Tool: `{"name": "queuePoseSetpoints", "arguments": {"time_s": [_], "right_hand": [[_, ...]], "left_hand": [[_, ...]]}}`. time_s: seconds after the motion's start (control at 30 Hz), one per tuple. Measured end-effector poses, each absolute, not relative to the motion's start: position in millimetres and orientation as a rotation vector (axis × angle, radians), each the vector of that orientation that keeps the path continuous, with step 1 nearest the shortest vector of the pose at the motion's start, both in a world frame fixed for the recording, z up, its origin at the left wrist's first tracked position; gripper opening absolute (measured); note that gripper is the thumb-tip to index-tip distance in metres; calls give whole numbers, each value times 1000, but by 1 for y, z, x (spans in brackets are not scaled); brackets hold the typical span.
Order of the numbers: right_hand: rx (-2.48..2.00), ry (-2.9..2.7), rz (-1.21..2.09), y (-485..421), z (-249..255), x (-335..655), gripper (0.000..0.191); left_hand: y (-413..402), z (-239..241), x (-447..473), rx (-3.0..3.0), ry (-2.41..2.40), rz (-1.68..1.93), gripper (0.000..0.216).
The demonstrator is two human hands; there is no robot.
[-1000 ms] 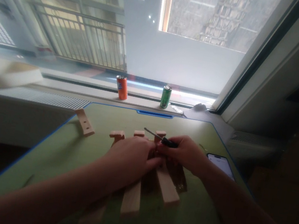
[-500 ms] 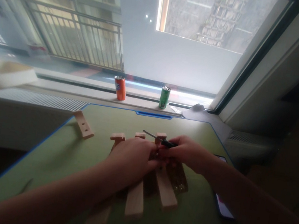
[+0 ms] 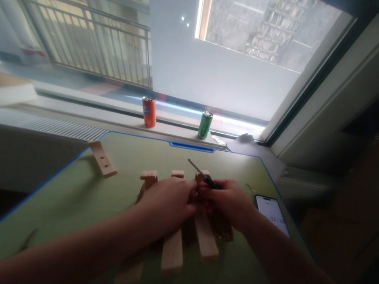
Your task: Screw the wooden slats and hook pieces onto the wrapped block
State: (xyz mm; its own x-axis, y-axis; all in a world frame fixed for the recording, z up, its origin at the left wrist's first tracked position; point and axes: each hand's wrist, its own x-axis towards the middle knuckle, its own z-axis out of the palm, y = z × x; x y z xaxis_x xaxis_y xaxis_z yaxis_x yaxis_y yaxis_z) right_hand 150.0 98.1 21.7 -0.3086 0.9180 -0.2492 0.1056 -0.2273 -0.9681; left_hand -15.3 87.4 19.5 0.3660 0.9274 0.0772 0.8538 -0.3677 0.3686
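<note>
A screwdriver [image 3: 210, 181] with a black handle lies in my right hand [image 3: 235, 202], its metal shaft pointing up and left. My left hand [image 3: 169, 201] spans several pale wooden slats, including a middle slat [image 3: 172, 254] and a right slat [image 3: 205, 240]. The fingers of both hands meet over the right slat; what they pinch there is hidden. Beyond my hands, small wooden end pieces show: a left one [image 3: 149, 175], a middle one [image 3: 177, 174] and a right one partly covered. A brown, shiny packet-like thing [image 3: 227, 233] lies beneath my right hand.
A wooden piece with two holes [image 3: 103, 161] rests at the green table's [image 3: 65, 218] left edge. At the right lies a lit phone [image 3: 268, 211]. A thin dark object [image 3: 29, 237] is front left. An orange can [image 3: 149, 112] and a green can [image 3: 205, 125] stand on the windowsill.
My right hand and forearm have shifted slightly, uncovering more of the phone. The screwdriver now tilts more steeply. My view has moved a little; my left hand stays over the slats.
</note>
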Motion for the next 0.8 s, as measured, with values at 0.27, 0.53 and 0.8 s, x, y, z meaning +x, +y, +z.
{"name": "queuePoseSetpoints", "arguments": {"time_s": [0.27, 0.53, 0.8], "right_hand": [[-1322, -1380, 1608, 100, 20, 149, 5], [-1344, -1379, 1546, 97, 15, 149, 6], [-1355, -1363, 1552, 96, 17, 148, 11]], "left_hand": [[86, 21, -15, 2375, 1572, 417, 28], [85, 24, -12, 2380, 1617, 370, 30], [87, 23, -12, 2398, 1574, 360, 30]]}}
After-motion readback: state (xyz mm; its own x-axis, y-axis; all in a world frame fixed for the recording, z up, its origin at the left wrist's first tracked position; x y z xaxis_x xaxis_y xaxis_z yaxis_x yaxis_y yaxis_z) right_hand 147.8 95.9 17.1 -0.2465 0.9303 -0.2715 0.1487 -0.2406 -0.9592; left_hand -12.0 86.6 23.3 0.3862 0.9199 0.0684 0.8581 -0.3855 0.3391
